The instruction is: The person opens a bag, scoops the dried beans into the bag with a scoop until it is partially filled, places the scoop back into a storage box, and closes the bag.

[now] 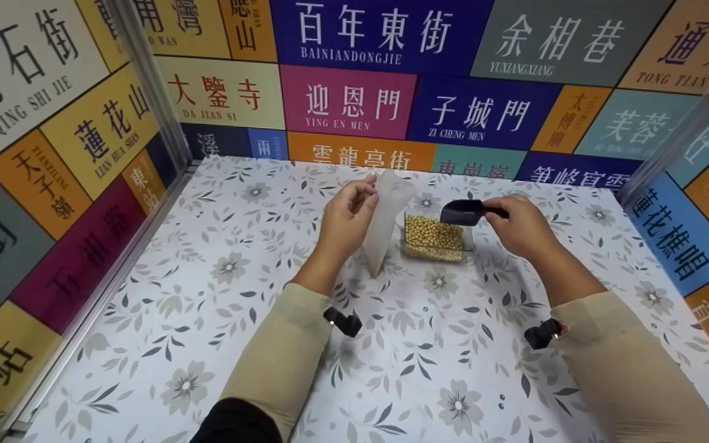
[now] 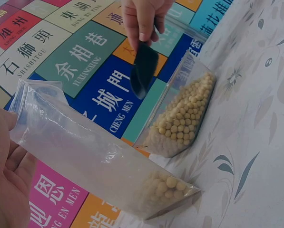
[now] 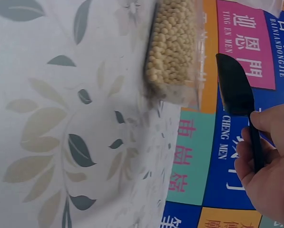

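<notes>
My left hand [image 1: 349, 212] pinches the upper edge of a clear plastic zip bag [image 2: 89, 147], which stands upright on the table. Several round yellow beans, like soybeans [image 2: 168, 186], lie in the bag's bottom. In my right hand [image 1: 517, 224] is the handle of a small black scoop [image 1: 462, 212], held above the right side of a clear plastic box [image 1: 437, 254]. Yellow beans [image 3: 172, 45] fill much of that box. From the right wrist view, the fingers curl round the scoop's handle. The inside of the scoop's bowl is hidden.
A white tablecloth with grey flowers and leaves [image 1: 231, 267] covers the table. Colourful panels with street names [image 1: 379, 37] stand behind and on both sides, with metal posts [image 1: 167, 80] at the corners.
</notes>
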The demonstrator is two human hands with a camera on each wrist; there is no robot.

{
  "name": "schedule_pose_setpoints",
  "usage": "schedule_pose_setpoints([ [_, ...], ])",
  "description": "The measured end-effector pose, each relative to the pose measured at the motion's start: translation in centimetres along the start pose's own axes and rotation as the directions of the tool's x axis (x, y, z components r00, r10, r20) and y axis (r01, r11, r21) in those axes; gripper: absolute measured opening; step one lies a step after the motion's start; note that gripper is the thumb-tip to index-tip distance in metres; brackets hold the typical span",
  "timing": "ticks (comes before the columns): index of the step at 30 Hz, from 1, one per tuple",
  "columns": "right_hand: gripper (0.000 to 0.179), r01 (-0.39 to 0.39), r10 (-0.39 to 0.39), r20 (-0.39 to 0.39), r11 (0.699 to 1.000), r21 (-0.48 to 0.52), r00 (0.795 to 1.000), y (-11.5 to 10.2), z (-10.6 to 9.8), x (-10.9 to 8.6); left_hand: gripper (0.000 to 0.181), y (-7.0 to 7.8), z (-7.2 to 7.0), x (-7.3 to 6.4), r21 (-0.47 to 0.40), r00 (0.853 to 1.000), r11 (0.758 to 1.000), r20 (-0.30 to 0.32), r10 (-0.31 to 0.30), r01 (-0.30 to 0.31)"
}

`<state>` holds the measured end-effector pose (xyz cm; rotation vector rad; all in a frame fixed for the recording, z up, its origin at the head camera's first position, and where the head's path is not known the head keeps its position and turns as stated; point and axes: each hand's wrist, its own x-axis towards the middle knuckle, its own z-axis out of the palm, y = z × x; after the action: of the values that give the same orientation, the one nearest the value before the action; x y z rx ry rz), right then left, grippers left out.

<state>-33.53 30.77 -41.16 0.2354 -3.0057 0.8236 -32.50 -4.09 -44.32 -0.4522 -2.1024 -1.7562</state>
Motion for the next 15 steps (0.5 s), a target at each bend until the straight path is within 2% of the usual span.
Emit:
schedule_pose_setpoints([
  [5,0.04,0.023,-0.021,0.018,0.996,-0.085,1.0,0.4,0.8,0.2,0.01,-0.1,0.0,0.0,0.027,1.0,0.999,-0.01,0.022,-0.022],
  [15,0.035,0.07,-0.068,0.017,0.979,-0.19,0.998,-0.2,1.5,0.8,0.008,-0.1,0.2,0.0,0.014,1.0,1.0,-0.017,-0.003,0.004],
])
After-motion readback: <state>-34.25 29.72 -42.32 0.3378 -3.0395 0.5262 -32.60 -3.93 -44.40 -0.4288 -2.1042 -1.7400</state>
